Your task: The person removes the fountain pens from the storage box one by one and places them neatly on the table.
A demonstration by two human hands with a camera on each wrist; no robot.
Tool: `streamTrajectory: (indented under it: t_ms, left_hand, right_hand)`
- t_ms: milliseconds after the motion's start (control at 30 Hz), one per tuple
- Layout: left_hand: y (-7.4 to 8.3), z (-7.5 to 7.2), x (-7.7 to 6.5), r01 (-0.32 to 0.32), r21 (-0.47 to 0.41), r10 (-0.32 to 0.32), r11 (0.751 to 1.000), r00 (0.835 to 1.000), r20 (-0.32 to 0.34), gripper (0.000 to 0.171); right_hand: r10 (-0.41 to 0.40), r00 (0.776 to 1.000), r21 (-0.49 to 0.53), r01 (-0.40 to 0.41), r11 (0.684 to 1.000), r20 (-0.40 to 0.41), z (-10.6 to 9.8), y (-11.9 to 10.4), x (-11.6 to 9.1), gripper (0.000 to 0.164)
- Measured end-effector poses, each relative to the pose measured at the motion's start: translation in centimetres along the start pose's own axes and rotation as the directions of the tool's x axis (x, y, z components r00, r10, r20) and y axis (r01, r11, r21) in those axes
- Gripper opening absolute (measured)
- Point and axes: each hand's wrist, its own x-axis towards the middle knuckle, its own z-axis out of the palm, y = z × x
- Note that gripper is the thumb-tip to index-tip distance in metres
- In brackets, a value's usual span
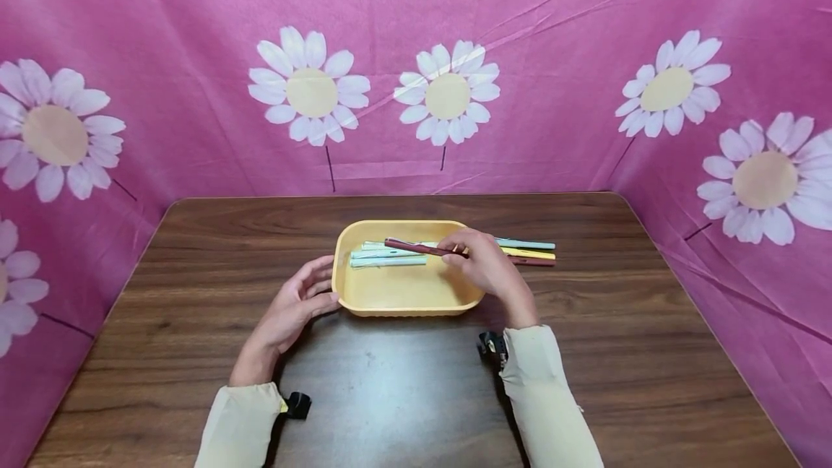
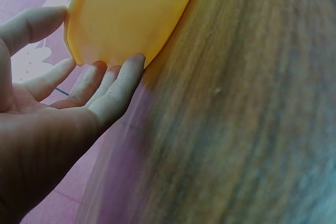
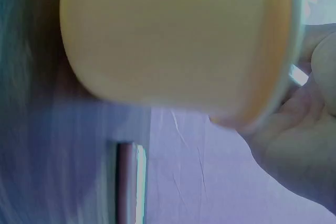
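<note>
Cream fabric sleeves (image 1: 552,396) lie nearest. The left hand (image 1: 295,309), fingers extended, touches the yellow rectangular plastic tray (image 1: 406,311); the right hand (image 1: 486,263) pinches a slender dark-brown stick (image 1: 416,245) over it. Keeping it level, parallel to the pale-blue sticks (image 1: 393,261) inside, seems best.

Tray (image 3: 168,40) blurry and partly beyond the right wrist view's top edge

Head view bright, fairly sharp; pale glare on tabletop (image 1: 383,388); 2 wrist views softer, hazier.
</note>
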Motion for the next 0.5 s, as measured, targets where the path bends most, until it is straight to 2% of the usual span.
streamTrajectory:
  t_ms: [500]
  left_hand:
    - [-0.3,0.1,0.0,-0.023,0.015,0.023,1.000,1.000,-0.004,0.063]
  right_hand:
    - [0.095,0.995,-0.037,-0.096,0.995,-0.041,-3.1,2.5,-1.8,0.017]
